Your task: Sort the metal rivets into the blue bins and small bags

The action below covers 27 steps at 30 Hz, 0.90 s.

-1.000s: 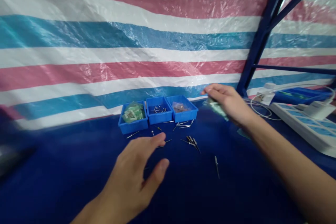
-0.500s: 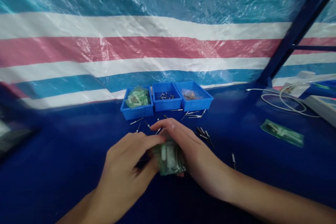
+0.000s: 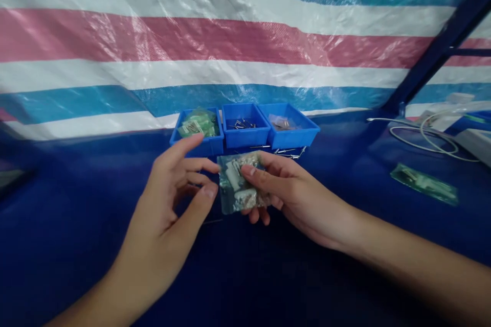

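A small clear plastic bag (image 3: 231, 190) with white and silvery pieces inside is pinched between the thumb and fingers of my right hand (image 3: 293, 184). Just to its left, my left hand (image 3: 164, 204) is open, fingers apart and curved, the fingertips at or close to the bag's left edge; whether they touch cannot be told. Beyond the hands stand three blue bins: the left bin (image 3: 197, 149) with green bags (image 3: 201, 123), the middle bin (image 3: 247, 138) with loose rivets (image 3: 243, 123), and the right bin (image 3: 295, 138) with a clear bag (image 3: 280, 122).
Several loose rivets (image 3: 286, 153) lie before the bins. To the right, a flat greenish bag (image 3: 424, 184) of parts rests on the dark blue table (image 3: 307, 286), with a coiled white cable (image 3: 422, 133) behind it. A striped tarp (image 3: 230, 41) hangs at the back.
My left hand has let go of the bag and drawn away to the left, its fingers spreading. The bag, now flatter to view, stays in my right hand. The camera view has shifted slightly.
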Available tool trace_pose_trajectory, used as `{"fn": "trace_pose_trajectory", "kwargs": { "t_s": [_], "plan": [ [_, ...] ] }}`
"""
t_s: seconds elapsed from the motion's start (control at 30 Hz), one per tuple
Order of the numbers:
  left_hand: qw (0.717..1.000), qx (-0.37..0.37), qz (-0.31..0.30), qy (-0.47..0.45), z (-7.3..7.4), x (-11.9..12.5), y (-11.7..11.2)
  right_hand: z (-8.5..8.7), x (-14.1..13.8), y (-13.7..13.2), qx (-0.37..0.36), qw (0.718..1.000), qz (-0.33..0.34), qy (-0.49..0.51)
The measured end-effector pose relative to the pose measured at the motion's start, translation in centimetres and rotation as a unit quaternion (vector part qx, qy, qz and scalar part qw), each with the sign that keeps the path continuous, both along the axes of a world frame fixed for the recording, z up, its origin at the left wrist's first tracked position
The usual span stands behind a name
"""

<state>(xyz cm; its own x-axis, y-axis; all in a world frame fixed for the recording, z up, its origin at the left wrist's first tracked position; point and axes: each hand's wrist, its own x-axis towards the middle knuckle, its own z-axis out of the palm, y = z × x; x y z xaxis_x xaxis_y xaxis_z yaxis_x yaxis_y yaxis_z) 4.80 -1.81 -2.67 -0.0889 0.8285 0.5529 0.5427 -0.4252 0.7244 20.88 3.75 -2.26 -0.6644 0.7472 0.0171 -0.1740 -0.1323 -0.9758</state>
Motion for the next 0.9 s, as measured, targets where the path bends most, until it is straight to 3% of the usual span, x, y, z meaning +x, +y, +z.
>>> {"fn": "trace_pose_trajectory", "kwargs": {
  "t_s": [0.13,0.27,0.33,0.5,0.6,0.73,0.9],
  "plan": [
    [0.994,-0.064,-0.036,0.079,-0.2,-0.6,0.5,-0.2,-0.1,-0.1,-0.051,0.997,0.048,0.018],
    [0.992,-0.076,-0.014,0.095,0.0,-0.7,0.8,-0.5,-0.2,-0.2,-0.067,0.995,0.074,0.009],
    [0.993,-0.064,0.004,0.103,0.2,-0.6,0.9,-0.5,-0.1,0.0,-0.03,0.998,0.059,-0.006],
    [0.991,-0.049,0.022,0.123,0.7,-0.3,0.5,0.1,0.7,0.3,0.149,0.983,0.022,-0.107],
    [0.992,-0.04,0.014,0.117,0.3,-0.4,0.1,0.4,0.9,0.4,0.178,0.975,0.013,-0.135],
    [0.998,-0.001,0.026,0.058,-0.5,-0.8,0.1,0.2,0.8,0.4,0.142,0.985,0.001,-0.094],
    [0.984,0.023,-0.067,0.166,-0.4,-1.1,0.2,-0.2,0.8,0.6,0.047,0.998,0.006,-0.038]
  ]
}}
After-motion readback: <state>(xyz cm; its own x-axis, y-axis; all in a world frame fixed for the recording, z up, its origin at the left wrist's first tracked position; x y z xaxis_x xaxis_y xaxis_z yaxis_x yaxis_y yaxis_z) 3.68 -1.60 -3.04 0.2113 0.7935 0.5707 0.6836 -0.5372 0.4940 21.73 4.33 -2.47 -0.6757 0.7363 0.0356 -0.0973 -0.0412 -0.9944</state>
